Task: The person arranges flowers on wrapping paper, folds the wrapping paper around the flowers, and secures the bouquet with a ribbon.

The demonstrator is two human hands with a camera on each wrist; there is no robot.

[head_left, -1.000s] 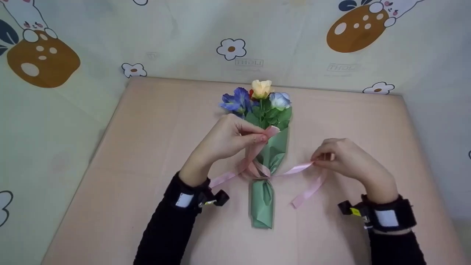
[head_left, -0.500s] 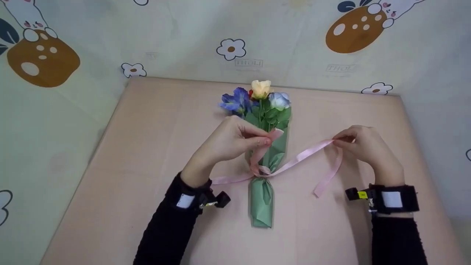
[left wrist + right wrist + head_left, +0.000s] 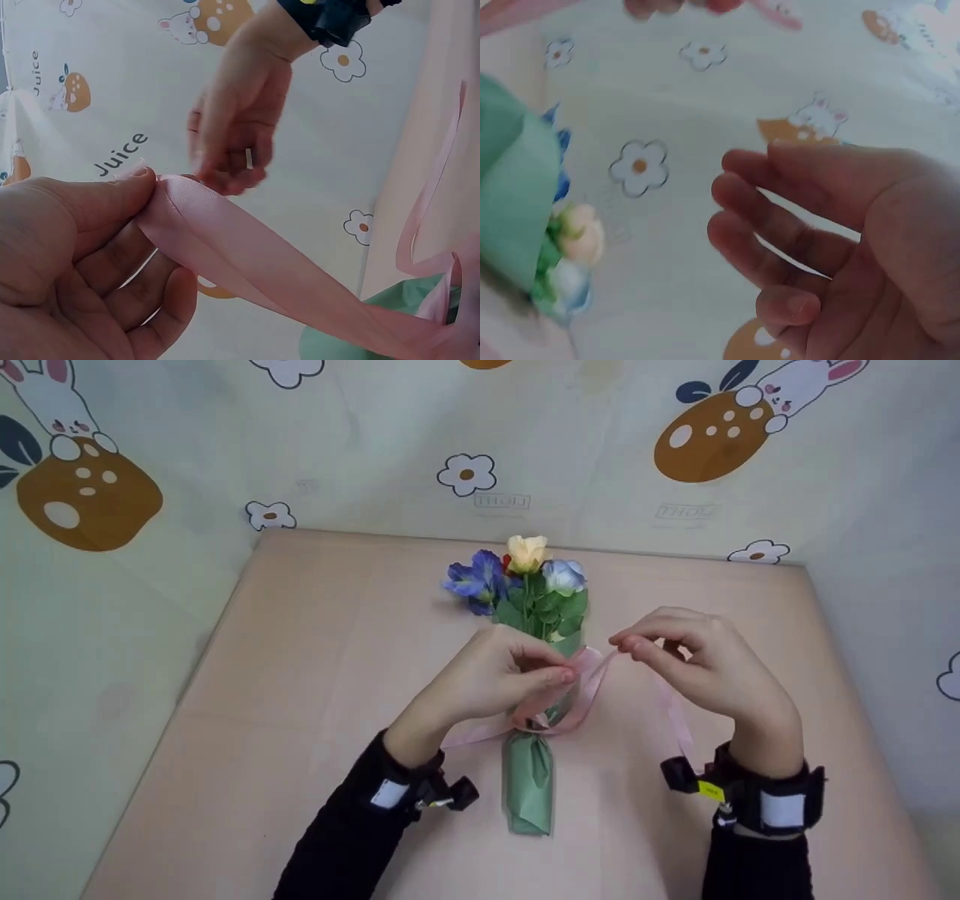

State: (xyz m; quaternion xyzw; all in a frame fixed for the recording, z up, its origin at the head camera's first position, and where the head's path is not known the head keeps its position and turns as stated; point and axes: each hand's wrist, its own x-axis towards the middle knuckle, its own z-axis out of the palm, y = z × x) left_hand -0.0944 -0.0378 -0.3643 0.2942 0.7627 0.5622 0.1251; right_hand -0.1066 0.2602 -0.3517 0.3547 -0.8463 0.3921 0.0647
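A bouquet wrapped in green paper (image 3: 529,795) lies on the table, its artificial flowers (image 3: 525,559) at the far end. Pink ribbon (image 3: 585,712) runs round its narrowed waist. My left hand (image 3: 502,675) pinches a folded length of ribbon (image 3: 255,247) between thumb and forefinger, raised over the bouquet. Off to its right hovers my right hand (image 3: 690,660), fingers loosely bent. In the right wrist view nothing shows between those fingers (image 3: 742,232). The right-hand ribbon tail (image 3: 431,180) arcs away loose in the left wrist view, and overlaps my right fingertips in the head view.
The pale pink table (image 3: 300,660) meets a printed wall covering (image 3: 375,450) behind and at both sides. Another ribbon tail (image 3: 472,733) stretches left from the bouquet's waist, under my left wrist. Both wrists wear black camera straps (image 3: 772,802).
My right hand drew its ribbon tail up and right, then came back left and let it go. My left hand moved slightly right and nearer, still pinching the ribbon.
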